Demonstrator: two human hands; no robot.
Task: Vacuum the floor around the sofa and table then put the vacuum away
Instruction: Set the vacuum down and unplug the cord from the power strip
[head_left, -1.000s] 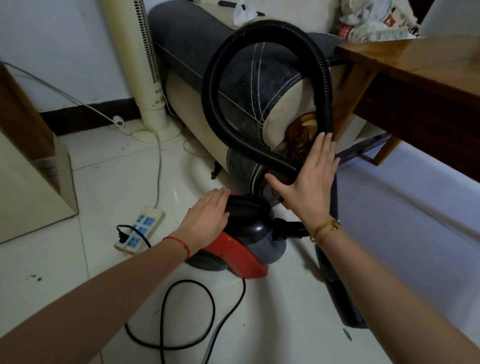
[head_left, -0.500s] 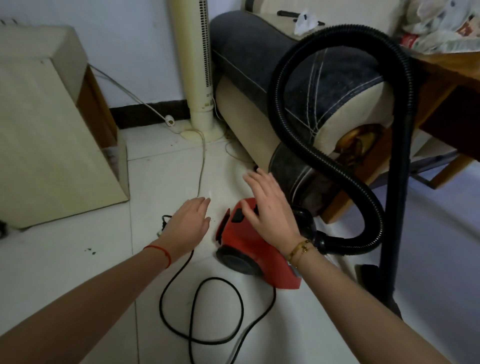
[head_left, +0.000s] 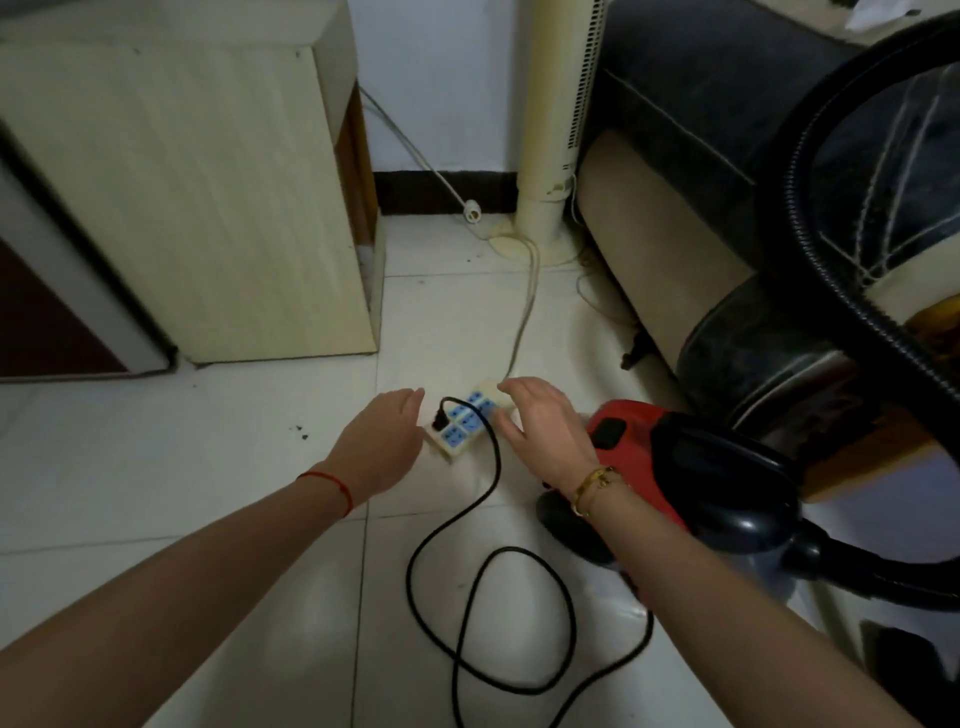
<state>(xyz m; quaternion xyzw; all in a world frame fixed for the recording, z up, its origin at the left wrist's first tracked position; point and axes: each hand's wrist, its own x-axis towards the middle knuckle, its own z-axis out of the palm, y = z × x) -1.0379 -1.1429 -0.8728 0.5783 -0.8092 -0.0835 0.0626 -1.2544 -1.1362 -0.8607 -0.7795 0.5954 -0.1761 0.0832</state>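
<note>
A red and black canister vacuum (head_left: 691, 467) stands on the white tile floor beside the sofa (head_left: 727, 171). Its black ribbed hose (head_left: 810, 244) loops up over the sofa arm. Its black power cord (head_left: 493, 597) coils on the floor and its plug (head_left: 440, 415) sits in a cream power strip with blue sockets (head_left: 462, 426). My left hand (head_left: 382, 447) hovers just left of the strip, fingers relaxed and holding nothing. My right hand (head_left: 540, 426) reaches over the strip's right side with fingers spread; whether it touches the strip is unclear.
A cream cabinet (head_left: 208, 197) stands at the left. A cream tower fan (head_left: 550, 130) stands against the wall between cabinet and sofa, with the strip's pale cable (head_left: 524, 312) running toward its base. Dark specks (head_left: 301, 431) lie on the tiles.
Both hands have left the vacuum body and moved left to the power strip. The view has swung left, bringing the cabinet and strip to the middle.
</note>
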